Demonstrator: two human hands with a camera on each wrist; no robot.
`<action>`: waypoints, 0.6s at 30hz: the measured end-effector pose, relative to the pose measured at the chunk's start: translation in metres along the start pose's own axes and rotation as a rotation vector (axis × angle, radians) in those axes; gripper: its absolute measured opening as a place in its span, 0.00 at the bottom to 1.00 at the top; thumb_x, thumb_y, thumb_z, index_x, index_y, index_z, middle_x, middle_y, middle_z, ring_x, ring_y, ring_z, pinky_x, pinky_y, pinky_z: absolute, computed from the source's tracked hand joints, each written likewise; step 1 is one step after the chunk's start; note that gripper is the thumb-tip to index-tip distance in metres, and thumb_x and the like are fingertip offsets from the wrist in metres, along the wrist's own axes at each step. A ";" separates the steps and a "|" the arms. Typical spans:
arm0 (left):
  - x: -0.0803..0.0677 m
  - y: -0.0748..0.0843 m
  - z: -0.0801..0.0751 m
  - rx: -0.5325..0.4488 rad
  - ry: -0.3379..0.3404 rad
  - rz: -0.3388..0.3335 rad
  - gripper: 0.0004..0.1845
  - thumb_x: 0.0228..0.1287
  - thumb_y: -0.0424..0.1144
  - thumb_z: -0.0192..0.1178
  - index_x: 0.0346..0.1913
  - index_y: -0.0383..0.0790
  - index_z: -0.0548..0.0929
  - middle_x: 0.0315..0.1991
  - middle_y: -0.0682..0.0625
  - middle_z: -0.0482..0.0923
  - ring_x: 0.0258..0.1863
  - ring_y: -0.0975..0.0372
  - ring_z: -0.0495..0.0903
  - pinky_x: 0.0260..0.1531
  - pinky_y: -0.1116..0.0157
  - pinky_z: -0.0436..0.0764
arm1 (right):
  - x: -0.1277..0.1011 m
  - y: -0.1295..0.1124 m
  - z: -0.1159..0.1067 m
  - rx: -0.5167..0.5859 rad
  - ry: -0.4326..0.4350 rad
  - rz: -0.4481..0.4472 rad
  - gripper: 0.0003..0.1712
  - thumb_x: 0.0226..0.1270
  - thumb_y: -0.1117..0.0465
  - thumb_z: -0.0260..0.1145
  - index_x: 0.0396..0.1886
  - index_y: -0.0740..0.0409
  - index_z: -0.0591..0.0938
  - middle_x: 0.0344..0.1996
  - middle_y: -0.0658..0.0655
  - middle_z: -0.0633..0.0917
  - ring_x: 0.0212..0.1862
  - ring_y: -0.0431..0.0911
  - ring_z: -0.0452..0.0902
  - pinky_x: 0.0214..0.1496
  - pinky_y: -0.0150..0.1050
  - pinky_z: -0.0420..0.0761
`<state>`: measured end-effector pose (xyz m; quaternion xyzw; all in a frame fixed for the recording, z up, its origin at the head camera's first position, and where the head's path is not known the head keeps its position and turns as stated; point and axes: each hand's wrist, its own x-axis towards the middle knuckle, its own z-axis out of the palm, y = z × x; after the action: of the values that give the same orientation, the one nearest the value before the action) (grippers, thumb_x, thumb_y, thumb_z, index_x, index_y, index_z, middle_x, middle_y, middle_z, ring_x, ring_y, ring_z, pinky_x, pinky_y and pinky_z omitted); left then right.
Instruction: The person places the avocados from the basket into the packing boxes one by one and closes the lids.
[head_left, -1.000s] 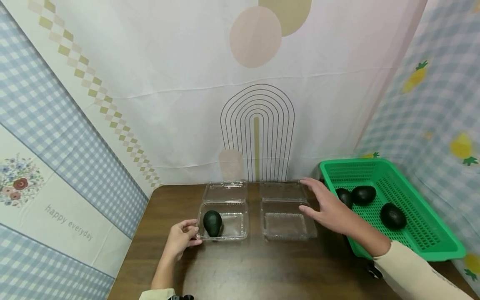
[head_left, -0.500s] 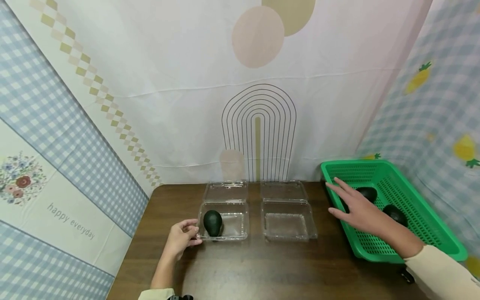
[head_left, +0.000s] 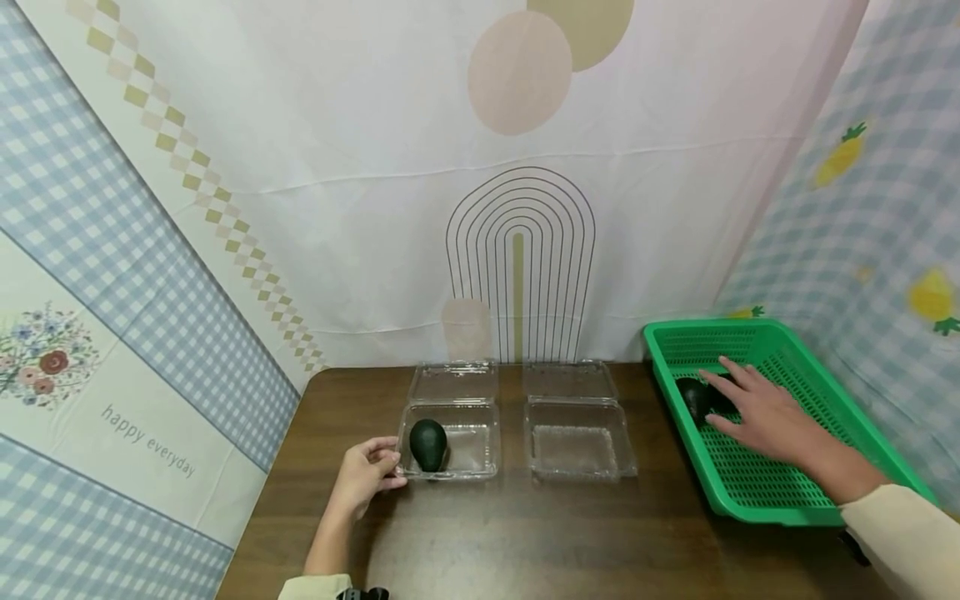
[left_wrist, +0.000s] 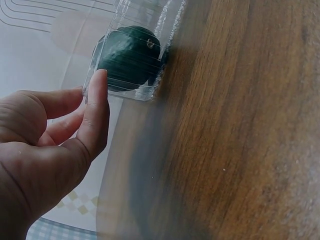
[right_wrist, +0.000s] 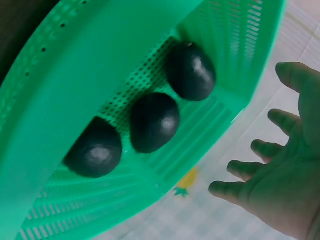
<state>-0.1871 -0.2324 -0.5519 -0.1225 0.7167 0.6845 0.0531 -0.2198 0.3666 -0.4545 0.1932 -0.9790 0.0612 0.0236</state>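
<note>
At the near left corner of an open clear plastic clamshell container (head_left: 472, 450), my left hand (head_left: 363, 479) pinches the rim between thumb and fingers, as the left wrist view also shows. A dark green avocado (head_left: 428, 444) lies in that container's left half. My right hand (head_left: 772, 421) hovers over the green plastic basket (head_left: 716, 492), fingers spread and holding nothing. The right wrist view shows three dark avocados in the basket: one at the top (right_wrist: 190, 71), a middle avocado (right_wrist: 154, 122) and a lower avocado (right_wrist: 95, 148). In the head view, the hand partly covers them.
A second open clear clamshell container (head_left: 577, 450) stands between the first one and the basket, with nothing in it. All stand on a brown wooden table (head_left: 525, 542). A patterned cloth (head_left: 375, 233) hangs behind, and a checked cloth (head_left: 900, 242) borders the right side.
My right hand has moved right, from the second clamshell container to over the basket, with its fingers spread. My left hand keeps its place at the first container's corner.
</note>
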 end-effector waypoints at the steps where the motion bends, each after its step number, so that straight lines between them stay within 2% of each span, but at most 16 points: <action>1: 0.000 0.000 0.000 -0.001 0.001 -0.001 0.19 0.70 0.19 0.56 0.63 0.21 0.76 0.38 0.38 0.79 0.29 0.59 0.82 0.29 0.63 0.92 | 0.000 0.005 0.001 0.006 -0.019 0.015 0.43 0.71 0.47 0.70 0.77 0.63 0.67 0.76 0.78 0.59 0.68 0.84 0.57 0.57 0.82 0.70; 8: 0.001 0.002 0.000 -0.002 -0.001 -0.003 0.19 0.70 0.19 0.56 0.63 0.20 0.75 0.39 0.38 0.79 0.30 0.59 0.81 0.30 0.63 0.92 | -0.005 0.044 0.006 0.118 -0.146 0.128 0.48 0.73 0.44 0.67 0.76 0.74 0.62 0.71 0.88 0.55 0.67 0.84 0.55 0.61 0.80 0.68; 12: 0.001 0.004 -0.001 -0.008 -0.002 -0.005 0.20 0.70 0.18 0.55 0.63 0.20 0.75 0.39 0.38 0.79 0.30 0.60 0.81 0.30 0.64 0.92 | -0.008 0.057 0.008 0.097 -0.182 0.170 0.49 0.71 0.44 0.69 0.73 0.77 0.63 0.68 0.90 0.57 0.64 0.84 0.59 0.57 0.78 0.73; 18: 0.000 0.005 -0.002 -0.020 -0.005 -0.010 0.20 0.71 0.18 0.54 0.64 0.20 0.74 0.39 0.38 0.78 0.30 0.60 0.81 0.30 0.65 0.92 | -0.009 0.073 0.012 0.097 -0.231 0.203 0.49 0.67 0.46 0.72 0.69 0.82 0.65 0.64 0.92 0.61 0.62 0.85 0.59 0.56 0.79 0.72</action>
<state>-0.1877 -0.2343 -0.5474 -0.1250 0.7091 0.6916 0.0571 -0.2395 0.4352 -0.4749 0.0998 -0.9855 0.0880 -0.1049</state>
